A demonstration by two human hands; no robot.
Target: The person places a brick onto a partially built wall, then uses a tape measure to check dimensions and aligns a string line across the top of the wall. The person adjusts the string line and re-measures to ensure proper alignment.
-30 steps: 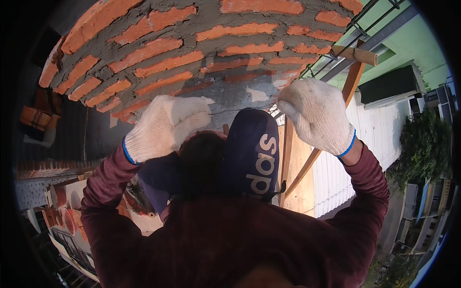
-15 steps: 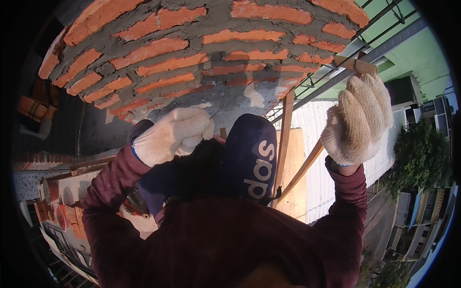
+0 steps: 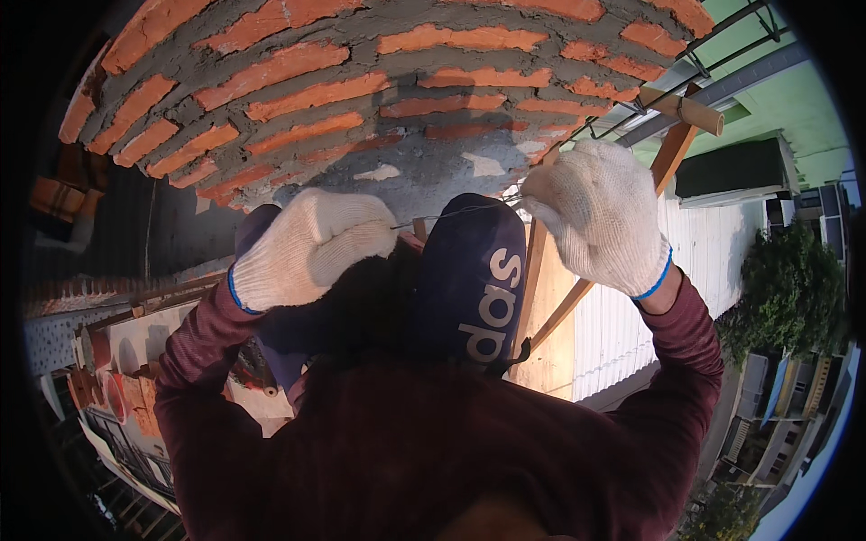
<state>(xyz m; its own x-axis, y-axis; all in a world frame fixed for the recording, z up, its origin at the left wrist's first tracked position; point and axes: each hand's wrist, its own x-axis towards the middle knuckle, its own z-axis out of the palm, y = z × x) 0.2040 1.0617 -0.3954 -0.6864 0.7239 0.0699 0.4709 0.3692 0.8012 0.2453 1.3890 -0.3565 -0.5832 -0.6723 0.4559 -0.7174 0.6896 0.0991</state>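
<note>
A thin, slightly twisted wire runs between my two gloved hands, over my dark blue trouser knee. My left hand pinches one end, its white knit glove closed with the fingertips turned right. At the other end, my right hand is closed round the wire in a matching glove; its fingertips are mostly hidden from above. Both hands hang in front of the red brick wall, touching neither bricks nor mortar.
Right of the wall are steel bars, a round wooden pole end and slanting timber braces. Below lie a plywood board and white corrugated sheeting. Loose bricks sit at lower left, and the street lies far below.
My right hand has come down and left from beside the pole end to near my knee. The wire now shows stretched between both hands, and the left hand has turned slightly.
</note>
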